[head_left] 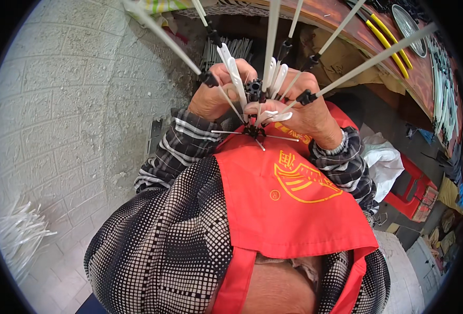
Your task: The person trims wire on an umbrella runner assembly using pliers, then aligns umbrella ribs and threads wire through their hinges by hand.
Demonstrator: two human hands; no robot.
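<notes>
Both my hands are raised in front of my chest around a radial frame of thin white ribs, like an umbrella skeleton. A small black toothed hub sits at its centre, and several white ribs with black joints fan out upward and sideways. My left hand grips the frame from the left, fingers closed on ribs near the hub. My right hand holds it from the right, fingertips pinching short white struts just below the hub. A second small black hub with thin wires lies under the hands.
I wear a red apron over a checked top. A pale brick pavement lies to the left, with a heap of white ribs on it. A wooden bench edge holds yellow and white rods at upper right. A red stool stands at right.
</notes>
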